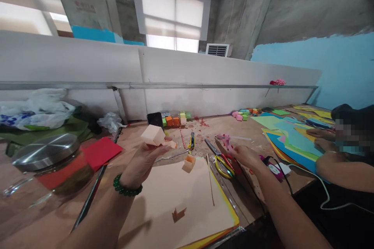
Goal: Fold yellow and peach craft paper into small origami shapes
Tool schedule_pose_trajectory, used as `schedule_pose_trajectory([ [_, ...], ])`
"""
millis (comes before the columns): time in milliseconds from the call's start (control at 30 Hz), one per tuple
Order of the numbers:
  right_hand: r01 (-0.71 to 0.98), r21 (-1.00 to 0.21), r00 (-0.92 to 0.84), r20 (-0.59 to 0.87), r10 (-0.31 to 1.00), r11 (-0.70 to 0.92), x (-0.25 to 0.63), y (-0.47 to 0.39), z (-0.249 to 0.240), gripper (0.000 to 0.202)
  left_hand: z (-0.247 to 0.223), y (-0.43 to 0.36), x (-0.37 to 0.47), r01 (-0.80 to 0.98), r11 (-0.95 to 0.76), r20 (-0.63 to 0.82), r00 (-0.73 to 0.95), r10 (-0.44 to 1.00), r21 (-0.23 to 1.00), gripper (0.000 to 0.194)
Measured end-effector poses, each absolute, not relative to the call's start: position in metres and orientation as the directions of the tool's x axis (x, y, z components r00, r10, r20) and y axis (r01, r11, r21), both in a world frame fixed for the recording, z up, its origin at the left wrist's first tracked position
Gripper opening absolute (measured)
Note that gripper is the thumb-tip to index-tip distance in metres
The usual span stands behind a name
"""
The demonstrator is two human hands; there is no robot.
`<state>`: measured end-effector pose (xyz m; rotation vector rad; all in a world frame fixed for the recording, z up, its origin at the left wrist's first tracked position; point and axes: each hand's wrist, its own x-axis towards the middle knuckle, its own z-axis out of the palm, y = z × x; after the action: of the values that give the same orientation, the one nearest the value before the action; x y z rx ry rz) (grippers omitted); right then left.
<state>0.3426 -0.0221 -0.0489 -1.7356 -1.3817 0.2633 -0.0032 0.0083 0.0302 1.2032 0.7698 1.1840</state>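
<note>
My left hand point(144, 162), with a green bead bracelet point(127, 187) at its wrist, is closed on a peach paper box point(153, 135) and holds it above the table. A smaller peach paper piece point(172, 144) shows at its fingertips; whether it is attached cannot be made out. My right hand point(247, 156) is wrapped around a pink glue gun point(224, 140), and a pale stick extends beside it. Between my hands, a small open paper box point(189, 163) and a folded paper piece point(179, 214) lie on a stack of peach paper point(163, 190).
Scissors point(213, 148) and yellow-handled pliers point(223, 168) lie below the glue gun. A utility knife point(191, 140), orange paper cubes point(172, 121) and a phone point(156, 120) are farther back. At left stands a lidded glass jar point(55, 167). Another person's arm point(344, 167) rests by coloured paper point(304, 151).
</note>
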Motion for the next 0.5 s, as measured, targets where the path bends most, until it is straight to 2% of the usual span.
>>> schedule_pose_trajectory([
  [67, 0.717, -0.696, 0.298, 0.276, 0.914, -0.024, 0.325, -0.048, -0.037, 0.028, 0.028, 0.008, -0.002, -0.255, -0.078, 0.146, 0.257, 0.955, 0.964, 0.03],
  [167, 0.798, -0.595, 0.073, 0.25, 0.965, 0.094, 0.289, -0.075, -0.017, 0.032, 0.023, 0.008, 0.0, -0.229, -0.084, 0.142, 0.249, 0.958, 0.97, 0.032],
  [300, 0.787, -0.586, -0.046, 0.259, 0.965, 0.195, 0.251, -0.073, -0.002, 0.031, 0.02, 0.009, 0.0, -0.154, -0.108, 0.146, 0.26, 0.954, 0.982, 0.034],
  [400, 0.791, -0.569, -0.103, 0.236, 0.966, 0.223, 0.237, -0.049, -0.011, 0.057, 0.02, 0.005, -0.005, -0.071, -0.118, 0.132, 0.251, 0.959, 0.99, 0.035],
  [500, 0.796, -0.553, -0.173, 0.181, 0.968, 0.246, 0.226, -0.028, -0.023, 0.075, 0.018, -0.003, -0.015, -0.023, -0.024, 0.029, 0.272, 0.962, 0.999, 0.039],
])
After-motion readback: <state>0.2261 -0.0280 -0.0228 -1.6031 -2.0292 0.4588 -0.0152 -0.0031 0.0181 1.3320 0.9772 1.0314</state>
